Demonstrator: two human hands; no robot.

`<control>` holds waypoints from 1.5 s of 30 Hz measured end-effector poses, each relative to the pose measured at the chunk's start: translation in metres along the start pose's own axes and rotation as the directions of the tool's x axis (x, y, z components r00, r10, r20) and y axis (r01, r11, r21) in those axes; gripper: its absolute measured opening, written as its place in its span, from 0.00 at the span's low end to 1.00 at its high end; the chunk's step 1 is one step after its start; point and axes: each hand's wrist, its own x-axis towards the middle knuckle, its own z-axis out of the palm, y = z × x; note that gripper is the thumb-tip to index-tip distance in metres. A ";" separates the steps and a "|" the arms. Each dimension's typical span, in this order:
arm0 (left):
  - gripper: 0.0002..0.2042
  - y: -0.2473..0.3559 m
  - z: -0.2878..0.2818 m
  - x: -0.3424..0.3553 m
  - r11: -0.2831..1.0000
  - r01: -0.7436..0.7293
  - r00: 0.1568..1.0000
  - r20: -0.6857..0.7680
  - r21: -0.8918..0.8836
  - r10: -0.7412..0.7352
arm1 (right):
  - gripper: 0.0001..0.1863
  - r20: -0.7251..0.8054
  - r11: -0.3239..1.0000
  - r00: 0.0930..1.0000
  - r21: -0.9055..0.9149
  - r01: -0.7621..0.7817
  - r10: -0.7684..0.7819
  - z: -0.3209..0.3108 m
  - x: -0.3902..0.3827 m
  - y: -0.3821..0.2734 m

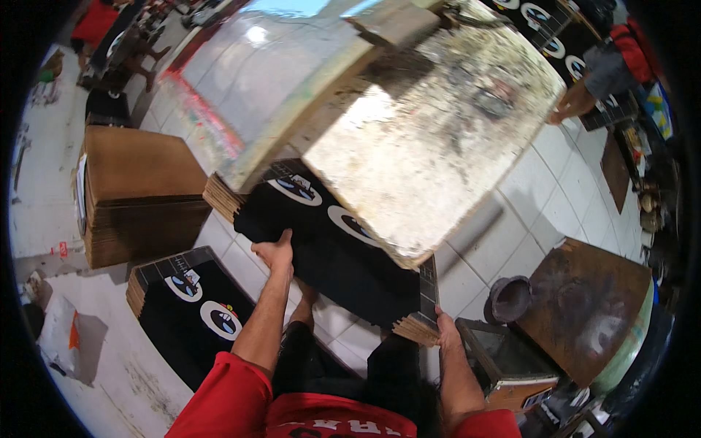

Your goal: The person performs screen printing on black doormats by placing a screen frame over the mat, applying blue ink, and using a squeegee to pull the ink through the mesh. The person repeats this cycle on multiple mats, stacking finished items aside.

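Note:
A stack of thin brown boards with black printed cloth [314, 252] on top spans the space in front of me. Its cloth shows large white cartoon eyes, and its far side runs beneath a stained white printing board [409, 168]. My left hand [276, 254] grips the stack's near edge, thumb on the cloth, other fingers partly hidden. At the right end my right hand [447, 330] clasps the layered board edges. A similar stack with black cloth [175, 321] rests lower left, beside my left forearm.
A wooden screen-printing frame [270, 73] tilts up beyond the stack. To the left stands a tall pile of brown boards [146, 168]. At right are a dark bucket [510, 299] and a stained brown panel [591, 306]. Another person's hand [571, 104] touches the printing board's far right edge.

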 end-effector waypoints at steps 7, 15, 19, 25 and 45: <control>0.41 0.054 0.099 -0.014 0.975 -0.118 0.978 0.151 -0.189 0.147 | 0.25 -0.157 0.999 0.988 -0.033 -0.015 0.009 0.010 -0.041 -0.051; 0.34 0.067 0.133 0.012 0.900 0.210 0.932 0.357 -0.382 -0.066 | 0.24 -0.015 0.991 0.999 0.127 -0.043 0.045 -0.001 -0.025 -0.077; 0.33 0.057 0.148 0.000 0.903 0.233 0.921 0.380 -0.361 -0.085 | 0.19 0.087 0.974 0.992 0.198 -0.110 0.094 -0.014 -0.023 -0.147; 0.31 0.055 0.158 0.005 0.902 0.263 0.900 0.423 -0.343 -0.102 | 0.18 -0.031 0.915 0.994 0.389 0.111 -0.108 -0.008 -0.029 -0.134; 0.26 0.035 0.144 0.018 0.904 0.323 0.862 0.481 -0.280 -0.159 | 0.16 -0.049 0.940 0.998 0.337 0.054 -0.040 0.010 -0.030 -0.187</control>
